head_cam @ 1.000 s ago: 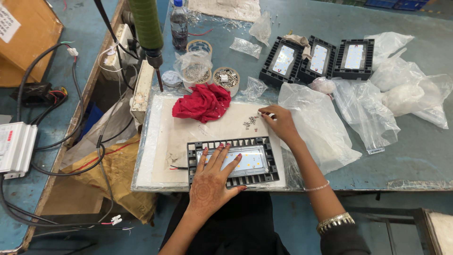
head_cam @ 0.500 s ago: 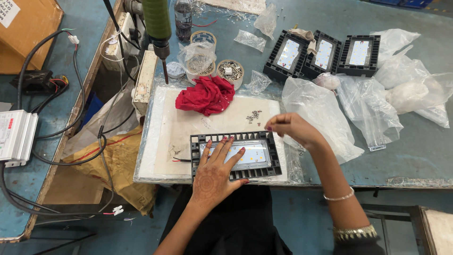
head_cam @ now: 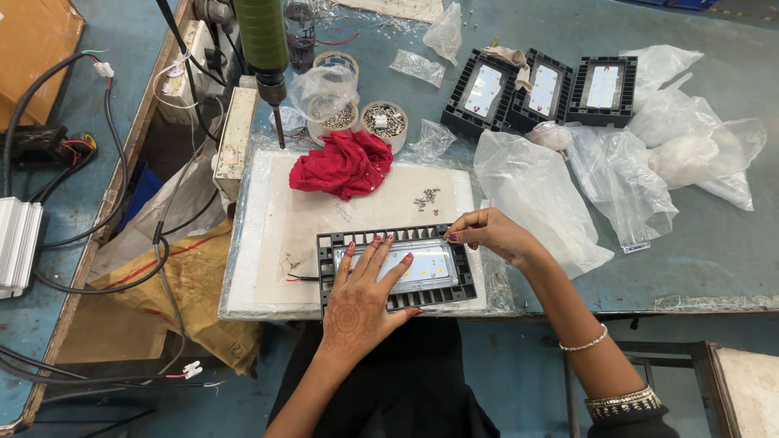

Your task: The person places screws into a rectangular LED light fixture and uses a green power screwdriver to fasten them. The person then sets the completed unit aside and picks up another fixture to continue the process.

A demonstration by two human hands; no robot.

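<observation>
Since a second ago my right hand (head_cam: 491, 234) has come back from the small pile of screws (head_cam: 426, 197) and now sits at the upper right corner of the black lamp housing (head_cam: 395, 268), with the fingertips pinched together; whether a screw is between them I cannot tell, it is too small to see. My left hand (head_cam: 365, 292) stays where it was, open and flat, the fingers spread over the clear lens of the housing and pressing it down. This housing lies at the near edge of the white work board (head_cam: 251, 243), just in front of me, and thin red and black wires come out from its left side. A little farther on the board the loose screws lie apart from my hands, and behind them a red cloth (head_cam: 345, 165) is crumpled. Beyond the cloth stand two round tubs of screws (head_cam: 384, 120), one covered with a plastic bag, and the green electric screwdriver (head_cam: 264, 40) hangs over the left part of the board. On my right, clear plastic bags (head_cam: 531, 191) lie on the blue table (head_cam: 714, 243). At the far side three more black lamp housings (head_cam: 542, 88) stand in a row, touching each other.
</observation>
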